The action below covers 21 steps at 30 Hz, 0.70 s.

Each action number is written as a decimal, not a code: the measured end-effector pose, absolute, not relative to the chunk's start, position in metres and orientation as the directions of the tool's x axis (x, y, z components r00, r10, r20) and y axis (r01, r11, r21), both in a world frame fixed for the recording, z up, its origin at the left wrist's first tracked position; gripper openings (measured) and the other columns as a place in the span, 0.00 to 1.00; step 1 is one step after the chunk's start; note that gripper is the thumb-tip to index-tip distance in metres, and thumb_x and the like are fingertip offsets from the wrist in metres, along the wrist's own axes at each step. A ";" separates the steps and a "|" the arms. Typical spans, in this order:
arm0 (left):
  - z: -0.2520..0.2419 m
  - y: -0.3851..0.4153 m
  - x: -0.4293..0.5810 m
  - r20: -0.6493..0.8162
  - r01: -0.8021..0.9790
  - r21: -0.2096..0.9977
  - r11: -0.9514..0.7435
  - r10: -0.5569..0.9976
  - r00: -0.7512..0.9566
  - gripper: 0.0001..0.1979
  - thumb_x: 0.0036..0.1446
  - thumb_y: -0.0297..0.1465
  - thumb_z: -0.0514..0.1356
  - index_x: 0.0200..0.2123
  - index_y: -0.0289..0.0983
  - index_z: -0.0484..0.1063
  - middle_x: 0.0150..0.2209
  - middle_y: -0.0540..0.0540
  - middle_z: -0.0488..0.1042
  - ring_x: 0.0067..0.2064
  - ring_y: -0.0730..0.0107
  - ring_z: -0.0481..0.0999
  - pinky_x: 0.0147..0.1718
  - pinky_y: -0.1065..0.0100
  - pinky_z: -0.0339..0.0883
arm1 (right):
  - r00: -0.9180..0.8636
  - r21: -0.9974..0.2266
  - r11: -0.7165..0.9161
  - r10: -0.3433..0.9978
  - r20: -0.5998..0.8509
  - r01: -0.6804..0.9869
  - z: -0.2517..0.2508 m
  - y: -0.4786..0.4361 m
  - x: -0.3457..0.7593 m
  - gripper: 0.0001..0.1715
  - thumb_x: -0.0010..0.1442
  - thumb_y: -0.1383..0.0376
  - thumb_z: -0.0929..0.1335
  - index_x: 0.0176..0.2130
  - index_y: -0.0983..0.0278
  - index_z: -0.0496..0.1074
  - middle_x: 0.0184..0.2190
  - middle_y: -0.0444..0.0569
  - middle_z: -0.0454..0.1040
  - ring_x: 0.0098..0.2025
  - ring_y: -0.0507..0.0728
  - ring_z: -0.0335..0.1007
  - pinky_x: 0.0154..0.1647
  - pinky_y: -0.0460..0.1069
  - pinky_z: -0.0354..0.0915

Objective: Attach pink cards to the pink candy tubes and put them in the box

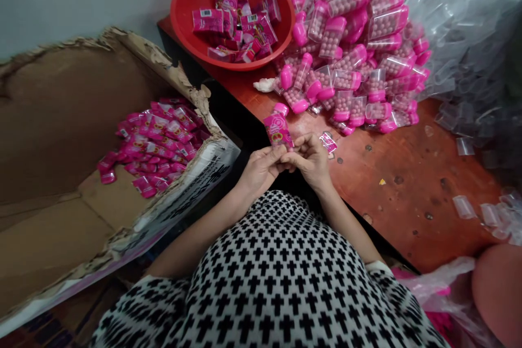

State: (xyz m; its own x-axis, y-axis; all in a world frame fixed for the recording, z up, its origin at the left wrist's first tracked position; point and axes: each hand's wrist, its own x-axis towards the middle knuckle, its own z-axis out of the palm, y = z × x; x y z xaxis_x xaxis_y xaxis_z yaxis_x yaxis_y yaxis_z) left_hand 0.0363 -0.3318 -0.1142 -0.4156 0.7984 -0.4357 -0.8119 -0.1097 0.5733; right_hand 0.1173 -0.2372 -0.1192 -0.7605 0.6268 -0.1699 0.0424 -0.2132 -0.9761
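Near the table's edge, my left hand (261, 167) and my right hand (310, 159) meet with fingertips pinched at the lower end of a small candy container (278, 129). It wears a pink printed sleeve, and a pink cap shows at its top, tilted away from me. The fingers hide its lower end. Just right of my right hand, a flat pink printed label (328, 142) lies on the table. Beyond my hands is a heap of clear candy containers (346, 60) with pink caps and small round balls inside.
A red bowl (179, 16) of pink sleeved packs stands at the back. On my left is a torn cardboard box (41, 81) with a pile of similar packs (159, 141). Clear empty tubes (464, 207) lie along the right of the reddish table (391, 206).
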 end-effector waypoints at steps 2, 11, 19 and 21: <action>-0.108 -0.343 0.028 -0.419 -0.771 0.617 -0.155 0.765 -0.489 0.18 0.37 0.39 0.77 0.25 0.35 0.77 0.28 0.48 0.77 0.30 0.71 0.76 0.33 0.69 0.72 | -0.802 -0.980 -0.195 0.580 -0.143 0.034 -0.118 -0.239 0.110 0.32 0.42 0.52 0.80 0.33 0.58 0.60 0.23 0.35 0.72 0.20 0.48 0.69 0.17 0.42 0.65; -0.097 -0.355 -0.009 -0.193 -0.357 0.894 -0.272 0.485 -0.853 0.30 0.45 0.60 0.65 0.44 0.47 0.79 0.46 0.50 0.82 0.49 0.59 0.79 0.50 0.62 0.72 | -0.536 -1.000 -0.003 0.844 -0.002 -0.001 -0.090 -0.190 0.155 0.25 0.55 0.44 0.72 0.35 0.59 0.64 0.22 0.38 0.73 0.17 0.47 0.68 0.16 0.42 0.62; -0.151 -0.274 0.043 0.220 0.674 0.734 0.087 0.908 -0.357 0.14 0.57 0.35 0.67 0.47 0.44 0.80 0.48 0.39 0.79 0.53 0.49 0.72 0.54 0.50 0.60 | -0.453 -0.994 0.063 0.892 0.013 0.094 -0.107 -0.175 0.196 0.20 0.56 0.50 0.74 0.31 0.62 0.68 0.20 0.40 0.75 0.17 0.48 0.68 0.17 0.42 0.64; -0.154 -0.267 0.045 0.233 0.747 0.655 0.115 0.909 -0.345 0.12 0.60 0.37 0.64 0.46 0.44 0.81 0.46 0.40 0.79 0.50 0.50 0.72 0.50 0.51 0.59 | -0.471 -0.993 0.038 0.882 -0.021 0.115 -0.111 -0.177 0.198 0.20 0.55 0.50 0.74 0.31 0.62 0.69 0.21 0.40 0.75 0.17 0.48 0.68 0.17 0.43 0.64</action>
State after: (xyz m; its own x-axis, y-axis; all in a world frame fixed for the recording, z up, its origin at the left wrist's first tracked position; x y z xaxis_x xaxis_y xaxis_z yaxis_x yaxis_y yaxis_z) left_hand 0.0451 -0.2673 -0.1545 -0.3450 0.9092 0.2330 0.7466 0.1154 0.6552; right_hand 0.1982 -0.1775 -0.1109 -0.4708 0.8820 -0.0209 0.1146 0.0376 -0.9927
